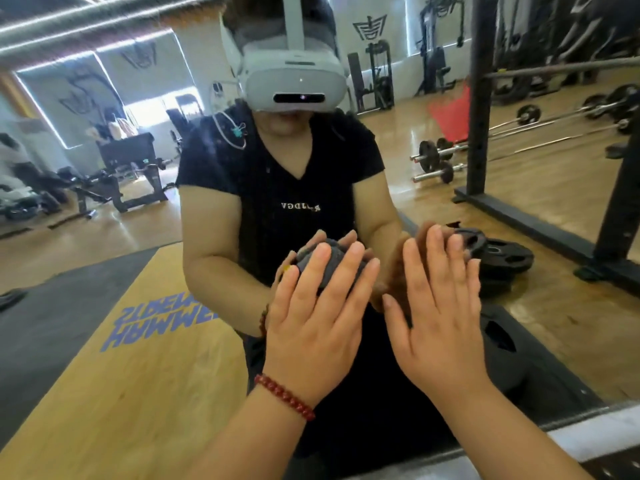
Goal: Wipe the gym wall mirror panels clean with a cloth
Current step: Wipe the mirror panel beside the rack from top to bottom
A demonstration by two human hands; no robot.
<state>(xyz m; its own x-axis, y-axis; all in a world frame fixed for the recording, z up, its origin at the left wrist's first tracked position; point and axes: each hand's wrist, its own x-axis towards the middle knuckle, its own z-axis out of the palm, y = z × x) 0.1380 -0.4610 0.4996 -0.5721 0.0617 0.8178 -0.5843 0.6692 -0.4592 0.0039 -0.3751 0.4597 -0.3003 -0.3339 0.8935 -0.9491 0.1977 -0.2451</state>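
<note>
Mid-wipe on the mirror panel [450, 188]; left hand [313, 320] pressing a dark grey cloth [329, 261] flat to the glass, fingers [348, 268] straight and spread over it; right hand [440, 327] laid just beside, fingers outstretched, holding nothing. Next, by judgement: sweeping the cloth sideways across untouched glass under even pressure, right palm lifted off to avoid fresh smears.

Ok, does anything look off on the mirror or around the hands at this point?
Nothing stands out. The left hand presses the dark grey cloth flat against the wall mirror panel; the right hand lies open on the glass beside it. No cracks or spills are visible.
</note>
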